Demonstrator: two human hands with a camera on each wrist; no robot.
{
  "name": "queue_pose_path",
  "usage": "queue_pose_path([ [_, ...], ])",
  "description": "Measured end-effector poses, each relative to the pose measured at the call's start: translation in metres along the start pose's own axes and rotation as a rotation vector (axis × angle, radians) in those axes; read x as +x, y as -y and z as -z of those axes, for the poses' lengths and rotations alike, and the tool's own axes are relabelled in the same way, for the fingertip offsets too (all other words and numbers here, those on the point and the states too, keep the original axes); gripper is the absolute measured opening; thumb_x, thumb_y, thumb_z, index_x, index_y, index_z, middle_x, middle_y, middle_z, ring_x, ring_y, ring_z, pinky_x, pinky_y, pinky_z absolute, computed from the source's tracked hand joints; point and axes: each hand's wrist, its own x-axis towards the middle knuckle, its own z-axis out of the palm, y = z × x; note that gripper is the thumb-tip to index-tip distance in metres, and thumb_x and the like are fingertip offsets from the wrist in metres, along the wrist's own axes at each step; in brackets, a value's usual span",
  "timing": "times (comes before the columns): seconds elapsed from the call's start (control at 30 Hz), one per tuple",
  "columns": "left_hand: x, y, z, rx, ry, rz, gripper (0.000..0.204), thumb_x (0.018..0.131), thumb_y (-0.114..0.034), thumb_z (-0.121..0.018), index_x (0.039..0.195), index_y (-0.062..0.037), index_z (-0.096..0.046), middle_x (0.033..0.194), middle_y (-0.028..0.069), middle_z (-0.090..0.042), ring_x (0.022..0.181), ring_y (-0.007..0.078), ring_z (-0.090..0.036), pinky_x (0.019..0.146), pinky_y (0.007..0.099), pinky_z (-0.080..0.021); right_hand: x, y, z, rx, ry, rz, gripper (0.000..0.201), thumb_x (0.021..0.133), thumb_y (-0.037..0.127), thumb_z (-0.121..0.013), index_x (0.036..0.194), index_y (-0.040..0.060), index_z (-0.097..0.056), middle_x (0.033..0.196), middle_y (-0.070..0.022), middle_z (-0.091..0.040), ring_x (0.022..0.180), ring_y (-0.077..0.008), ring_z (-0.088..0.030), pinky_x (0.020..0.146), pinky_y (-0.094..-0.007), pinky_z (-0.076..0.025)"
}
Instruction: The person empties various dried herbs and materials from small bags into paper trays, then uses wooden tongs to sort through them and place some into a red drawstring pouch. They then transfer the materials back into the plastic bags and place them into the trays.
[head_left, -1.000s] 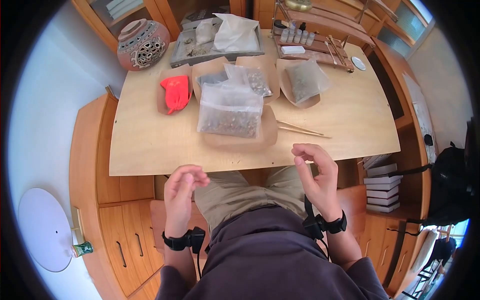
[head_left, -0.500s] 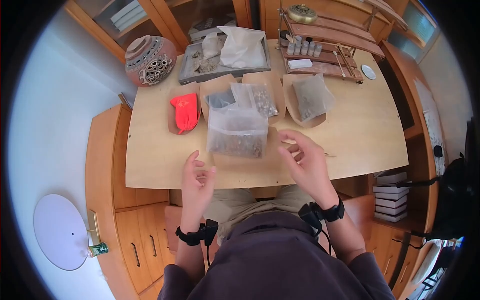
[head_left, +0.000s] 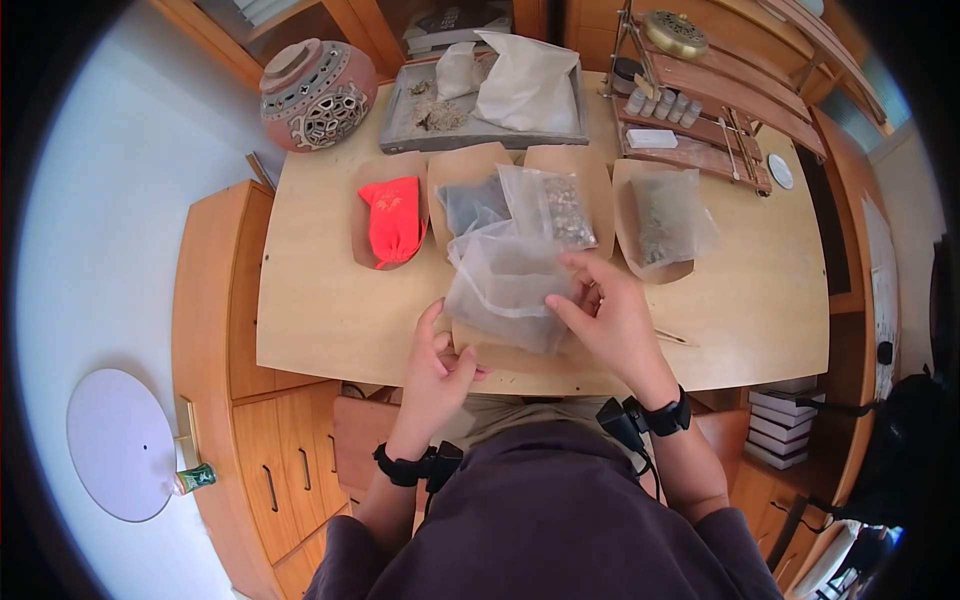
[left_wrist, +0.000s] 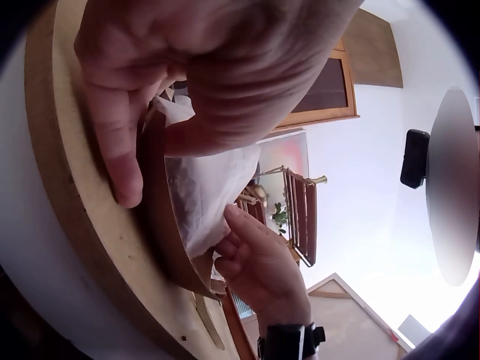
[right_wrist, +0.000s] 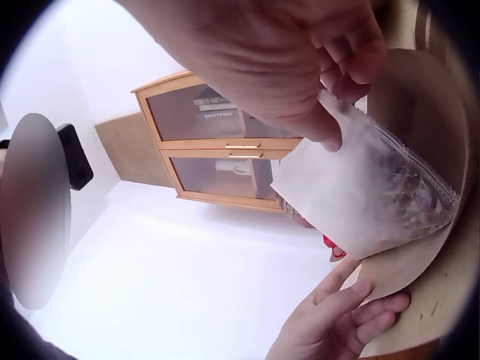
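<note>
A clear zip bag (head_left: 505,300) with small dried bits inside tilts up over the nearest brown paper tray (head_left: 478,345). My right hand (head_left: 608,310) pinches the bag at its right side, thumb on the near face. In the right wrist view the thumb lies against the plastic of the bag (right_wrist: 375,176), below its zip strip. At the tray's left end, my left hand (head_left: 437,362) grips the paper wall. The right wrist view shows the left hand (right_wrist: 337,319) with thumb and fingers at the tray's rim (right_wrist: 397,277).
Behind stand more paper trays with a red pouch (head_left: 392,218), a dark-filled bag (head_left: 474,205), a shell-like mix (head_left: 567,212) and a greenish bag (head_left: 665,220). Tweezers (head_left: 676,338) lie to the right. A grey tray (head_left: 400,130), pierced pot (head_left: 318,95) and wooden rack (head_left: 690,155) stand farther back.
Both hands have moved forward from the table's front edge to the near tray. The right hand has taken hold of the zip bag, which has tipped up; the left has taken the tray's end.
</note>
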Motion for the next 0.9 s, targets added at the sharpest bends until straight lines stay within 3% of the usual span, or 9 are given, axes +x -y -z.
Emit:
queue_pose_path([
  [0.2,0.003,0.002,0.005,-0.041,-0.004,-0.02,0.069,0.1,0.008,-0.05,0.162,-0.0054,-0.022,0.12,0.0158,-0.069,0.101,0.019,-0.072,0.081,0.0333,-0.066,-0.017,0.032,0.02,0.041,0.087,0.197,0.027,0.093,0.002,-0.073,0.119,0.0059,-0.072,0.087,-0.0061,-0.062,0.066,-0.0174,-0.058,0.063,-0.0308,-0.051],
  [0.3,0.001,-0.005,0.009,-0.124,-0.009,-0.028,0.066,0.101,0.007,-0.049,0.161,-0.0052,-0.026,0.121,0.0146,-0.069,0.099,0.0172,-0.071,0.08,0.0327,-0.066,-0.027,0.046,0.033,0.039,0.142,0.212,0.029,0.093,0.001,-0.073,0.121,0.0086,-0.07,0.086,-0.0056,-0.06,0.068,-0.0169,-0.058,0.063,-0.0307,-0.05],
  [0.4,-0.003,-0.013,0.014,-0.161,-0.022,0.0,0.063,0.1,0.007,-0.05,0.159,-0.0047,-0.03,0.123,0.0144,-0.069,0.098,0.0157,-0.069,0.078,0.0321,-0.065,-0.03,0.053,0.041,-0.023,0.231,0.08,0.039,0.09,0.003,-0.078,0.126,0.0081,-0.063,0.086,-0.0061,-0.06,0.071,-0.0177,-0.06,0.065,-0.0313,-0.051],
  [0.5,-0.006,-0.017,0.02,-0.175,-0.045,-0.065,0.059,0.103,0.006,-0.05,0.157,-0.0018,-0.03,0.115,0.0163,-0.07,0.097,0.0208,-0.073,0.076,0.0334,-0.065,-0.031,0.046,0.028,-0.081,0.05,0.16,0.05,0.087,0.007,-0.083,0.129,0.0071,-0.056,0.09,-0.006,-0.062,0.075,-0.0181,-0.062,0.068,-0.0314,-0.053],
  [0.6,-0.011,-0.031,0.036,-0.167,-0.047,-0.049,0.056,0.103,0.006,-0.051,0.156,-0.0012,-0.034,0.118,0.0166,-0.069,0.096,0.0207,-0.073,0.076,0.0333,-0.065,-0.032,0.037,0.009,-0.025,-0.148,0.194,0.056,0.084,0.011,-0.088,0.127,0.0052,-0.053,0.097,-0.0057,-0.064,0.079,-0.0184,-0.064,0.072,-0.0317,-0.054],
  [0.63,-0.014,-0.032,0.041,-0.175,-0.053,-0.06,0.056,0.103,0.006,-0.051,0.155,-0.0011,-0.034,0.119,0.0165,-0.069,0.096,0.0206,-0.073,0.076,0.0333,-0.065,-0.034,0.039,0.003,0.074,-0.132,0.154,0.055,0.088,0.016,-0.086,0.132,0.0032,-0.055,0.107,-0.007,-0.065,0.081,-0.0162,-0.065,0.072,-0.0303,-0.055],
  [0.73,-0.019,-0.036,0.055,-0.187,-0.064,-0.074,0.055,0.103,0.005,-0.053,0.155,-0.0008,-0.036,0.12,0.016,-0.069,0.096,0.0202,-0.073,0.076,0.033,-0.065,-0.037,0.031,-0.008,0.293,0.144,-0.119,0.052,0.095,0.02,-0.081,0.136,-0.0005,-0.057,0.104,-0.0059,-0.068,0.08,-0.0118,-0.065,0.069,-0.0275,-0.055],
  [0.77,-0.02,-0.037,0.059,-0.194,-0.07,-0.065,0.055,0.103,0.004,-0.054,0.155,-0.0006,-0.035,0.121,0.0158,-0.069,0.096,0.02,-0.073,0.076,0.0329,-0.065,-0.04,0.03,-0.014,0.387,0.202,-0.131,0.044,0.101,0.019,-0.074,0.137,-0.0024,-0.06,0.098,-0.0035,-0.07,0.079,-0.0067,-0.063,0.067,-0.0247,-0.054],
  [0.9,-0.024,-0.042,0.057,-0.282,-0.163,-0.094,0.05,0.104,-0.003,-0.06,0.151,0.0004,-0.04,0.121,0.0145,-0.068,0.095,0.0185,-0.072,0.078,0.0319,-0.063,-0.04,0.039,-0.039,0.474,0.133,-0.086,0.034,0.104,0.012,-0.068,0.134,-0.003,-0.062,0.095,-0.002,-0.071,0.079,-0.0036,-0.062,0.067,-0.0245,-0.054],
])
